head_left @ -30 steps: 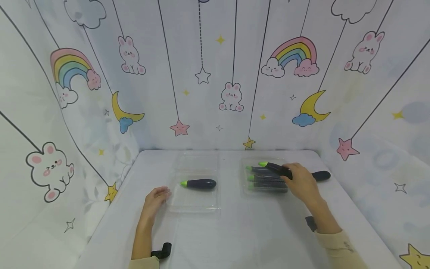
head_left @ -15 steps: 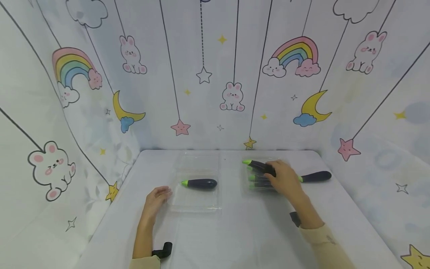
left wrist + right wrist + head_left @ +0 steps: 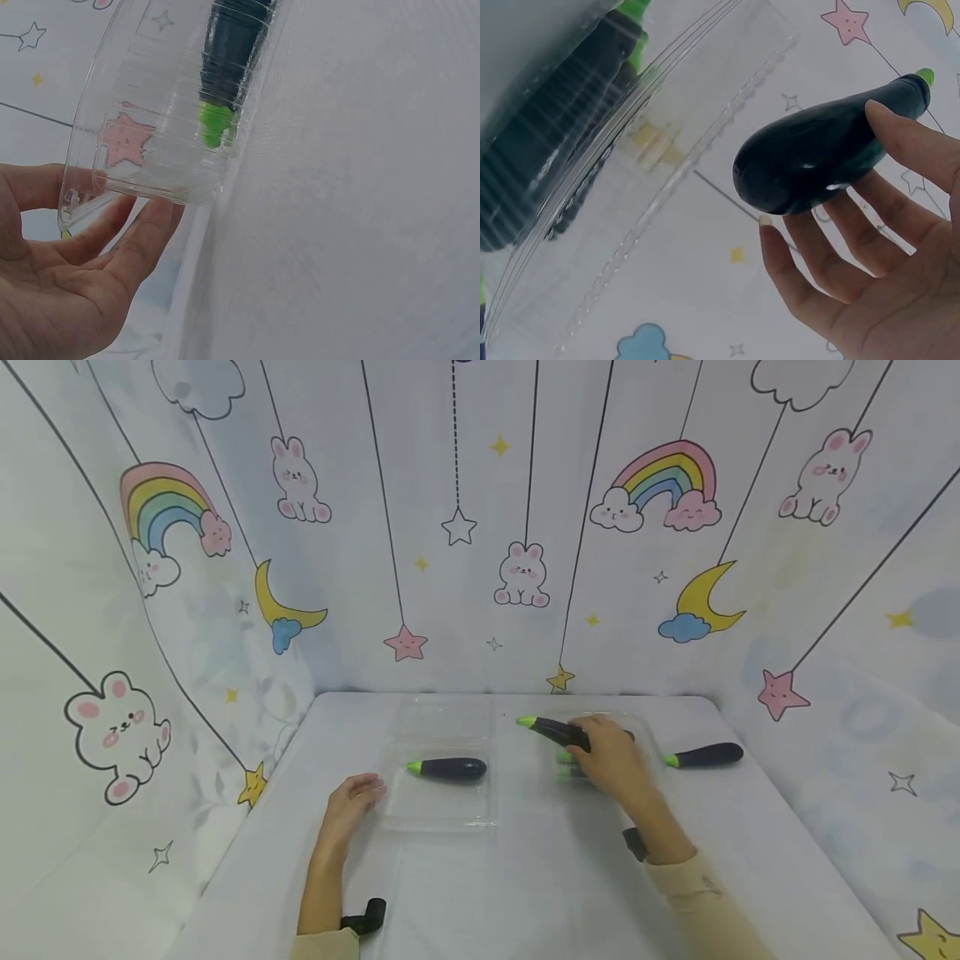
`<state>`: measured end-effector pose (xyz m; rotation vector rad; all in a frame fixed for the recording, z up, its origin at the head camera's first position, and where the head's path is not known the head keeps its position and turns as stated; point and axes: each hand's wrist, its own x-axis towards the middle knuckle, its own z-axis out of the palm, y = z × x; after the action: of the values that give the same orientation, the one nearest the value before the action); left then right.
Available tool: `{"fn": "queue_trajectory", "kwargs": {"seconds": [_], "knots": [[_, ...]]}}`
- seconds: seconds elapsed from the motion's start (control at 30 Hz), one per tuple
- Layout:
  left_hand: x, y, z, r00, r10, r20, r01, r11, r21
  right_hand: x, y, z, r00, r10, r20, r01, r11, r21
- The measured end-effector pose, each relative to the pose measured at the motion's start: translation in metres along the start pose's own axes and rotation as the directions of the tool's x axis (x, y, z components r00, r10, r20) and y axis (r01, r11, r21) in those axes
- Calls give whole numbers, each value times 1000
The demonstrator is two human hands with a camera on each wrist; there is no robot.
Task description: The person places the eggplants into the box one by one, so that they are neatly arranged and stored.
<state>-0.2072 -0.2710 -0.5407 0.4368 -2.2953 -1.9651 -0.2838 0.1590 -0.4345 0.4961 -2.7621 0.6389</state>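
Observation:
My right hand [image 3: 611, 760] grips a dark toy eggplant [image 3: 558, 732] with a green tip. Thumb and fingers pinch its sides, and its rounded end is bare in the right wrist view. It hangs over the left part of a clear plastic box [image 3: 600, 713] that contains several more such eggplants [image 3: 570, 758], partly hidden by the hand. My left hand [image 3: 352, 806] touches the left edge of another clear plastic box [image 3: 442, 824], its fingertips at the wall in the left wrist view. One eggplant [image 3: 450, 768] lies inside that box, tip to the left.
Right of the boxes, a single eggplant [image 3: 705, 756] lies loose on the white table [image 3: 510, 893]. A clear lid section [image 3: 442, 714] extends behind the left box. Patterned white cloth [image 3: 480, 643] encloses the table at the back and sides.
My right hand has moved left across the right box with the eggplant in its grip, uncovering the loose eggplant at the right. The left hand stays at its box edge.

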Motion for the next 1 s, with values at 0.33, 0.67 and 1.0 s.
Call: {"fn": "queue_trajectory", "kwargs": {"seconds": [0.33, 0.67, 1.0], "knots": [[1, -1, 1, 1000, 3, 6, -3, 1000, -7, 3, -12, 9, 1000, 6, 3, -6, 1000, 26], [0, 0, 0, 1000, 9, 6, -9, 1000, -5, 5, -25, 19, 1000, -2, 17, 1, 999, 48], [0, 1, 1, 1000, -1, -10, 1, 1000, 14, 9, -38, 31, 999, 5, 48, -8, 999, 54]]}}
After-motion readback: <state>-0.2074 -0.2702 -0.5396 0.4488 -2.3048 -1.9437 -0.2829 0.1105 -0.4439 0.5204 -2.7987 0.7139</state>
